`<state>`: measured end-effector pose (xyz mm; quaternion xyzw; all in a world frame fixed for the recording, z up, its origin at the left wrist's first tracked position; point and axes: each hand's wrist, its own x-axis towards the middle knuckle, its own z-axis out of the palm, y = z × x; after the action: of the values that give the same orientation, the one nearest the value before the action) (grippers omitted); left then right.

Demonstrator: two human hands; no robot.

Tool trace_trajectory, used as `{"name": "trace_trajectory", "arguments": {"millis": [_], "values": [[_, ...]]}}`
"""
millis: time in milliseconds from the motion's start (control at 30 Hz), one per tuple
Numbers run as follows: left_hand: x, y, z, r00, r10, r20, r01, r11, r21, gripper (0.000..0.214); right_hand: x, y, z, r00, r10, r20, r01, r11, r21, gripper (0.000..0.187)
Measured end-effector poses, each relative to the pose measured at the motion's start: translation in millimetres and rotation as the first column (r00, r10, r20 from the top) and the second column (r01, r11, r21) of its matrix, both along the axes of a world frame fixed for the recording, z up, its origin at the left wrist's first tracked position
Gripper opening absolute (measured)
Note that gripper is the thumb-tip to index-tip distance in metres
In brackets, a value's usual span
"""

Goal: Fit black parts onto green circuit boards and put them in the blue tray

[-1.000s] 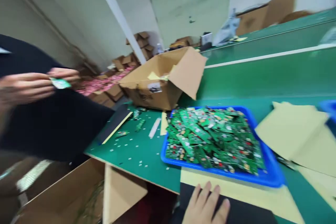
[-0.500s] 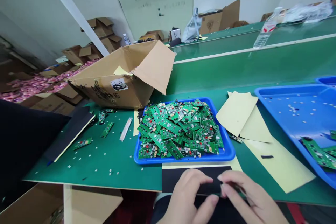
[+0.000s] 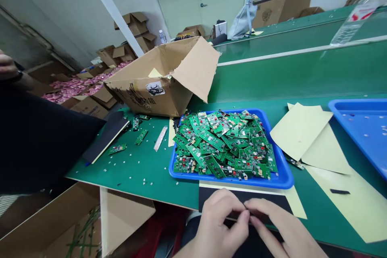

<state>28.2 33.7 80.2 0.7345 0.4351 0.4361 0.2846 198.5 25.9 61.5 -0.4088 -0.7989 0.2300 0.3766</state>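
Just in front of the near table edge, my left hand (image 3: 222, 221) is closed, with thumb and forefinger brought together. Its fingertips meet those of my right hand (image 3: 279, 225), which is also closed in a pinch. Whatever lies between the fingertips is hidden or too small to make out. Behind my hands a black sheet (image 3: 208, 196) lies at the table edge, over pale yellow paper (image 3: 298, 205). Beyond that stands a blue tray (image 3: 286, 175) heaped with green circuit boards (image 3: 223, 141).
A second blue tray (image 3: 359, 129) stands at the right, beside yellow sheets (image 3: 302, 129) and a black strip (image 3: 340, 191). An open carton (image 3: 157, 92) stands behind left, with loose boards (image 3: 141, 137) nearby. A person's dark sleeve (image 3: 39, 137) is at the left; another carton (image 3: 123, 217) sits below the table.
My view has swung left. My left fingertips have closed in to meet my right ones; the small dark bit seen at the right fingertips is now hidden. Another person's hand shows at far left.
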Motion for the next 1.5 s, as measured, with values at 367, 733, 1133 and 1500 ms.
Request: {"name": "trace_trajectory", "arguments": {"millis": [367, 733, 1133, 1500], "values": [[-22.0, 7.0, 18.8, 0.979, 0.007, -0.203, 0.043, 0.970, 0.241, 0.014, 4.0, 9.0, 5.5, 0.998, -0.050, -0.047, 0.042, 0.986, -0.161, 0.021], [-51.3, 46.3, 17.5, 0.723, 0.496, -0.481, -0.260, 0.841, 0.475, 0.018, 21.5, 18.2, 7.1, 0.990, -0.131, -0.049, 0.123, 0.982, -0.143, 0.017], [-37.1, 31.2, 45.7, 0.965, 0.231, 0.125, -0.195, 0.949, -0.246, 0.009, 22.5, 26.6, 30.8, 0.984, -0.151, -0.089, 0.142, 0.984, -0.104, 0.017], [8.3, 28.4, 58.6, 0.931, 0.086, 0.355, 0.133, 0.826, -0.548, 0.019, 22.4, 24.1, 65.3, 0.991, -0.119, 0.059, 0.109, 0.984, 0.143, 0.011]]}}
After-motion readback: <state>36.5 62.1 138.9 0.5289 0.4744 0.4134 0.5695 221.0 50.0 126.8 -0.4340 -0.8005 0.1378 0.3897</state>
